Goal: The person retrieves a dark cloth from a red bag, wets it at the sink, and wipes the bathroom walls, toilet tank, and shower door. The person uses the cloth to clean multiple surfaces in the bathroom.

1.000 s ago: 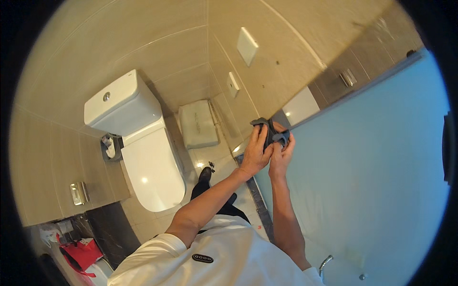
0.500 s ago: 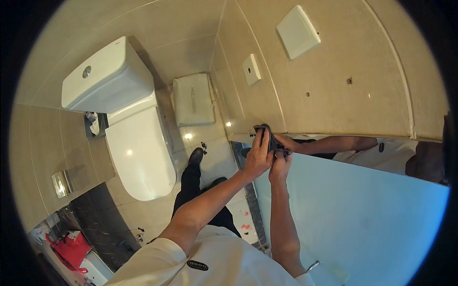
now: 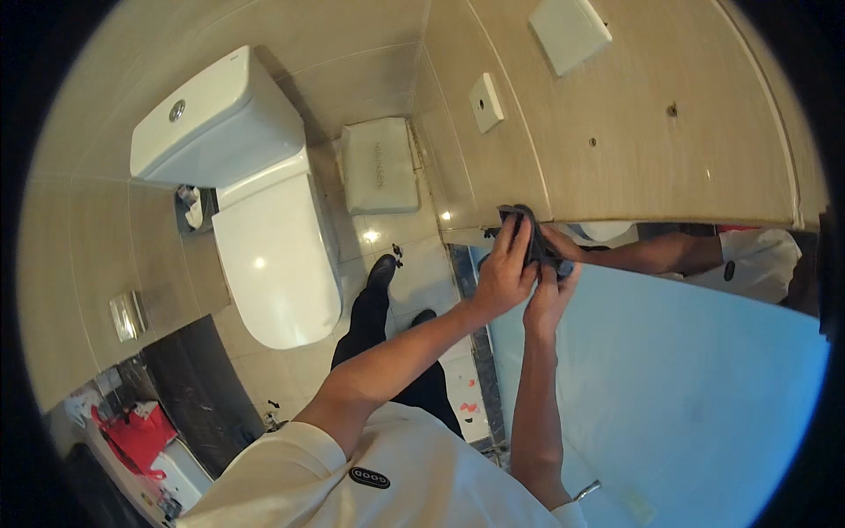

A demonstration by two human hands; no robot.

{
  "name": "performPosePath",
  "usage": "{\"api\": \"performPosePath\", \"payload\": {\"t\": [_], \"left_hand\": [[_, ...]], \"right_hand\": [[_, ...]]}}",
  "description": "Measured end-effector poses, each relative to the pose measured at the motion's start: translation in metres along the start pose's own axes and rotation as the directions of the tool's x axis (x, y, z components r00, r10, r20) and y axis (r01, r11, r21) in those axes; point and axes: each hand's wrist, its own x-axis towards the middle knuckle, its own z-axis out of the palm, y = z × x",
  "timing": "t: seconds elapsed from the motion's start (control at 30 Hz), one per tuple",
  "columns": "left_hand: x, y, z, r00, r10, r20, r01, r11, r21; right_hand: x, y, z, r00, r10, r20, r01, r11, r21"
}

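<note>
A dark grey cloth (image 3: 523,214) is bunched between my two hands, at the upper left corner of a large pale blue panel (image 3: 669,378). My left hand (image 3: 504,280) is closed on the cloth from the left, its fingers laid over the folds. Just to the right, my right hand (image 3: 551,297) grips the lower part of the cloth, with its fingertips partly hidden in it. Along the panel's top runs a mirror-like strip (image 3: 647,231), which reflects an arm and my white shirt.
At left stands a white toilet (image 3: 280,264) with its lid down, a small bin (image 3: 195,211) beside it. A pale flat box-shaped thing (image 3: 380,167) lies by the wall. Dark bits (image 3: 398,255) and red scraps (image 3: 470,407) dot the floor. A red bag (image 3: 141,437) sits at lower left.
The whole view has shifted, so the room appears farther right and up. Both hands still hold the cloth at the panel's corner, a little more spread over it.
</note>
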Motion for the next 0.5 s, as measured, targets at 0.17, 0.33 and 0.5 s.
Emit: {"api": "performPosePath", "payload": {"t": [0.17,0.33,0.5], "left_hand": [[-0.005,-0.027,0.009,0.999,-0.051,0.011,0.051,0.999,0.0],[-0.004,-0.002,0.003,1.0,-0.006,-0.023,0.006,1.0,-0.015],[-0.002,0.014,0.0,0.999,0.009,-0.045,-0.014,0.995,-0.097]], "right_hand": [[-0.003,0.038,-0.013,0.974,0.219,0.058,-0.227,0.952,0.207],[-0.011,0.018,-0.02,0.985,0.173,0.016,-0.173,0.968,0.184],[-0.015,0.012,-0.024,0.994,0.104,0.035,-0.109,0.956,0.27]]}}
